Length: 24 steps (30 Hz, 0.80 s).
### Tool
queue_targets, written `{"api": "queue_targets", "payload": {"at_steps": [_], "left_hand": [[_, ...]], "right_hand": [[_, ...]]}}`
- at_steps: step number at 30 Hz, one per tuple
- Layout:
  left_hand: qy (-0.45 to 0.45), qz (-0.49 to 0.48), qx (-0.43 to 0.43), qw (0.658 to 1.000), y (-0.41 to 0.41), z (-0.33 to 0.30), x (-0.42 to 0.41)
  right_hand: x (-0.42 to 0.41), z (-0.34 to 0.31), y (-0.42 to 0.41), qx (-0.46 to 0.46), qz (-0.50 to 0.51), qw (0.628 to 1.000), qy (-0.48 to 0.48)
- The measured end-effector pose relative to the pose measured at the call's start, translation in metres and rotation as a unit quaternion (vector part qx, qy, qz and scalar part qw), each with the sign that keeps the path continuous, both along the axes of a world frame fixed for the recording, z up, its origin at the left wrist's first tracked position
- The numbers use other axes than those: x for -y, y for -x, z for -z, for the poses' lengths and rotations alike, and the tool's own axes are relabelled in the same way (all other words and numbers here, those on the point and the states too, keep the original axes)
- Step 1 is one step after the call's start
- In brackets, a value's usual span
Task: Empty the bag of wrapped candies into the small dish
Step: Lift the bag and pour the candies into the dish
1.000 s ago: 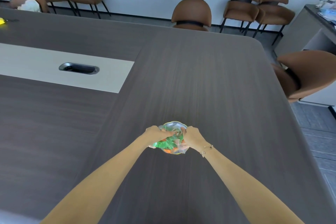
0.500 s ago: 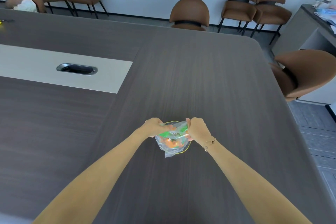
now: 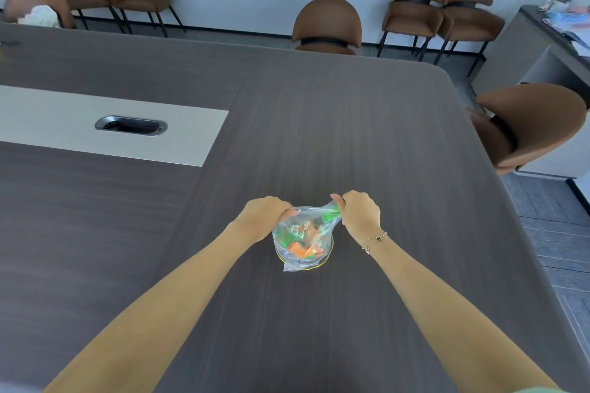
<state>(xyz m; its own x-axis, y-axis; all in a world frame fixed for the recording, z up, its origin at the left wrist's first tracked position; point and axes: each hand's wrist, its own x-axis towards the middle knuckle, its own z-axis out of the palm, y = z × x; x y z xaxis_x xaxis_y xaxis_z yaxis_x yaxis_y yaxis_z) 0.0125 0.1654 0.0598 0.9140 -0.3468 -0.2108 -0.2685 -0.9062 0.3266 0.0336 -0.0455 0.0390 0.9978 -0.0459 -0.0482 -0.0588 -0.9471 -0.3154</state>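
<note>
Clear plastic candy bag [image 3: 301,241] pinched at mouth by left hand [image 3: 263,215], right hand [image 3: 360,212], over yellow-rimmed small dish [image 3: 330,252]; candies likely spilled onto desk [image 3: 351,124] toward 6 o'clock if tipped off-centre.

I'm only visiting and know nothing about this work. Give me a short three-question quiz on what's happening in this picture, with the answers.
1. True or false: the candies have already been tipped out of the bag.
2. Which hands grip the bag: A) left only, B) right only, C) both?
3. What colour is the rim of the small dish showing under the bag?

Key
1. False; they are inside the clear bag.
2. C; the left hand and the right hand each pinch a top corner.
3. Yellow.
</note>
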Motion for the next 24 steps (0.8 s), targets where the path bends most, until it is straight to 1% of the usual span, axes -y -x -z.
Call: {"api": "queue_targets", "payload": {"at_steps": [3,5,8,11,14,19,24], "left_hand": [[-0.008,0.002,0.033,0.999,-0.001,-0.005,-0.002],[-0.023,0.007,0.040,0.999,-0.003,-0.007,-0.003],[-0.013,-0.013,0.040,0.999,-0.004,-0.008,-0.003],[0.029,-0.029,0.026,0.999,-0.004,-0.008,-0.003],[0.063,-0.031,0.031,0.997,-0.005,-0.010,-0.004],[0.095,-0.028,0.070,0.993,-0.007,-0.019,-0.004],[0.108,-0.029,0.087,0.990,-0.012,-0.024,-0.007]], "right_hand": [[0.004,-0.006,0.000,0.038,-0.002,0.999,0.026],[0.005,-0.009,-0.001,0.041,0.000,0.999,0.024],[0.005,-0.009,-0.002,0.033,0.017,0.999,-0.030],[0.006,-0.007,0.000,0.026,0.028,0.995,-0.090],[0.007,-0.010,-0.001,0.025,0.040,0.989,-0.139],[0.010,-0.023,-0.005,0.040,0.033,0.986,-0.161],[0.010,-0.031,-0.008,0.038,0.039,0.977,-0.206]]}}
